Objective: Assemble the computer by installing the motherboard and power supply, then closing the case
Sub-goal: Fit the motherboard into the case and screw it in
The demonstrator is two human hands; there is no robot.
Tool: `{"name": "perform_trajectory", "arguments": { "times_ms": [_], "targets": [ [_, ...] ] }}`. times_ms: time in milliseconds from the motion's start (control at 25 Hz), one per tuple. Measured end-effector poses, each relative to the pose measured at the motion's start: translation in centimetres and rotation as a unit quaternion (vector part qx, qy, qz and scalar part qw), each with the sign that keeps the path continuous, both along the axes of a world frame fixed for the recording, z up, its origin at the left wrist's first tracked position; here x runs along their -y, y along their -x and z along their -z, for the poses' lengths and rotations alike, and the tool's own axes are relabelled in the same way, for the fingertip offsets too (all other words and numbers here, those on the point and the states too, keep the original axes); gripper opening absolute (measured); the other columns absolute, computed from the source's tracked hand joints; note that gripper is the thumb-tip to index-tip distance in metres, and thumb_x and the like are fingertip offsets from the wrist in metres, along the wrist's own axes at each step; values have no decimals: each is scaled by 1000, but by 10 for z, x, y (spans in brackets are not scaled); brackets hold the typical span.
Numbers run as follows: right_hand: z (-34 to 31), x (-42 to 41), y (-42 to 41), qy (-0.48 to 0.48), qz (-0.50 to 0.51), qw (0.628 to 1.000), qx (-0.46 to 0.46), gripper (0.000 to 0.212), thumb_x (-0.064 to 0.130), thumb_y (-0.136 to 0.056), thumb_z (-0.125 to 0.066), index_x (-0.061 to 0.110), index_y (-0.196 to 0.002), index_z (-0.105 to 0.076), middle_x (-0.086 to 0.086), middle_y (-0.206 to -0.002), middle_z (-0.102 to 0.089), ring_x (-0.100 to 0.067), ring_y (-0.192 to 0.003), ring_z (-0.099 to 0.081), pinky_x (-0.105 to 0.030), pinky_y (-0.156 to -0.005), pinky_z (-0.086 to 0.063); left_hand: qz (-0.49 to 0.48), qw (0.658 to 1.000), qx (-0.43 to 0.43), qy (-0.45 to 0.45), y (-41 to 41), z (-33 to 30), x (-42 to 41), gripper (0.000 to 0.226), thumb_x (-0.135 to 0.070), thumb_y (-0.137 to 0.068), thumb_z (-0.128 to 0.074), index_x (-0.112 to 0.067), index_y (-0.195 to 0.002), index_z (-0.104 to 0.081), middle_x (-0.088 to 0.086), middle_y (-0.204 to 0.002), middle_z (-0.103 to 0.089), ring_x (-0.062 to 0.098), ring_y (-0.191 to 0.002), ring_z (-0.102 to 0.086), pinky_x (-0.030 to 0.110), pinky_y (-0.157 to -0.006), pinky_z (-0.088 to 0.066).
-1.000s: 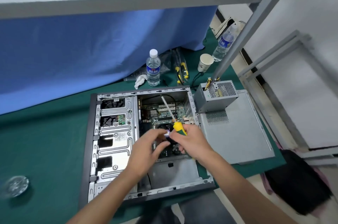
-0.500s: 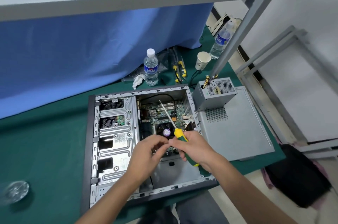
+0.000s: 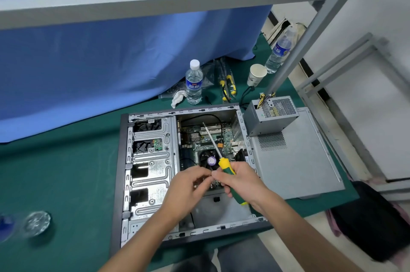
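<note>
Head view: right hand point(image 3: 240, 179) grips screwdriver point(image 3: 224, 166); left hand point(image 3: 188, 187) pinches something too small to identify

Both hands now sit nearer the case's front edge than a second ago. The right hand point(image 3: 240, 180) draws the screwdriver point(image 3: 230, 179) back, so its tip hangs over the motherboard point(image 3: 224, 136) rather than deep inside. The left hand point(image 3: 188, 189) brings its fingertips to meet the right hand's at the handle

Bare forearms, no sleeves, grey trousers point(image 3: 239, 256)
</note>
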State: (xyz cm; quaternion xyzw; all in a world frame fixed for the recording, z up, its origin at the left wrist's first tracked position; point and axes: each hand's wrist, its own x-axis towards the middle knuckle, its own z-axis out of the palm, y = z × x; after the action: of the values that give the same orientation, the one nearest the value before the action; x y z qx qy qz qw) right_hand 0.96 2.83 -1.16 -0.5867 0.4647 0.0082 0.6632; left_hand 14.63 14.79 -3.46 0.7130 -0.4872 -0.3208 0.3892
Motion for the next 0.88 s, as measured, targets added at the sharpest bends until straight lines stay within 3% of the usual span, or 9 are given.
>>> {"name": "perform_trajectory", "arguments": {
  "times_ms": [120,360,520,640,720,800,880],
  "targets": [
    [1,-2,0,-1,-4,1000,-12,10,21,-90,-69,12,-86,-67,2,-59,-59,-12,-53,-55,-27,-53,-48,1,999,36,-7,4,2,1,10,-30,-94,-66,-29,-101,-74,-17,-87,-65,2,-78,-60,25,-70,-51],
    [6,6,7,2,-25,1000,-9,15,29,-93,-66,16,-85,-65,5,-63,-60,-11,-55,-56,-27,-55,-48,-25,999,38,-13,10,0,6,12,-29,-94,-66,-26,-102,-74,-22,-87,-63,-5,-77,-57,11,-68,-40],
    [11,23,11,106,-33,993,-28,16,32,-94,-63,21,-83,-64,7,-63,-58,-10,-57,-57,-35,-60,-52,-34,996,66,-55,1,5,25,12,-27,-97,-61,-24,-103,-70,-14,-96,-61,0,-84,-56,21,-76,-46],
    [13,44,16,150,-35,987,-43,13,32,-96,-60,23,-89,-64,8,-65,-63,-14,-57,-62,-37,-61,-54,-36,984,122,-126,-14,20,54,14,-25,-97,-60,-19,-105,-70,-6,-109,-53,12,-97,-57,22,-85,-43],
    [16,52,18,188,-58,979,-60,17,37,-96,-59,21,-99,-63,6,-78,-67,-19,-67,-67,-39,-67,-57,-25,972,155,-173,-21,29,72,14,-21,-95,-61,-17,-104,-71,0,-122,-51,19,-113,-54,23,-96,-40],
    [20,58,18,214,-63,971,-81,25,38,-96,-58,16,-107,-62,0,-90,-69,-18,-71,-68,-42,-72,-59,-22,961,178,-211,-29,36,96,17,-18,-96,-59,-13,-106,-72,10,-143,-43,28,-131,-44,30,-108,-35],
    [24,62,17,194,-49,978,-64,18,36,-96,-60,20,-104,-64,1,-84,-69,-12,-65,-68,-42,-69,-60,-19,952,198,-234,-39,41,121,21,-14,-96,-57,-8,-111,-71,16,-156,-30,34,-143,-30,35,-115,-30]
  ]
}}
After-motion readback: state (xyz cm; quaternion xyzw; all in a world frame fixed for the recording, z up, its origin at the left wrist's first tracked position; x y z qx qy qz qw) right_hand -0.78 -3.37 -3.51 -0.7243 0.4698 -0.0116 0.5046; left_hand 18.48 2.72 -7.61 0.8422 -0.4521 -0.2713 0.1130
